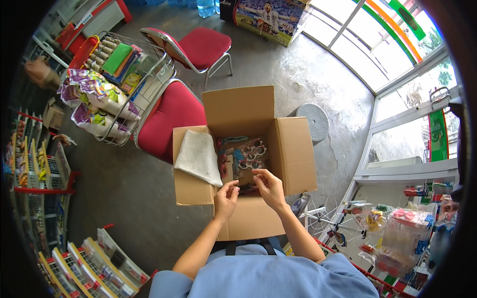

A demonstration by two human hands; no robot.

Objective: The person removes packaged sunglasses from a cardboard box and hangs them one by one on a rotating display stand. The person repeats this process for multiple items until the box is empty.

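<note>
In front of me stands an open cardboard box [295, 156] with its flaps folded out. Inside lie several pairs of white-framed toy-like glasses [252, 164], along with small blue and pink pieces. Above the box's near edge, my left hand [226, 201] is closed, its fingers bent toward the thumb. My right hand [269, 189] is to its right, thumb and index finger drawn together in a pinch over the contents. Whatever either hand may hold is too small or thin to make out. A folded white cloth [198, 157] lies over the left flap, beside my left hand.
A red chair [171, 119] stands close behind the box's left side, with another red chair [204, 47] farther off. A grey round stool [313, 123] is at the right. Wire baskets of packets [107, 94], shelf racks [89, 268] and hanging goods [397, 228] surround the spot.
</note>
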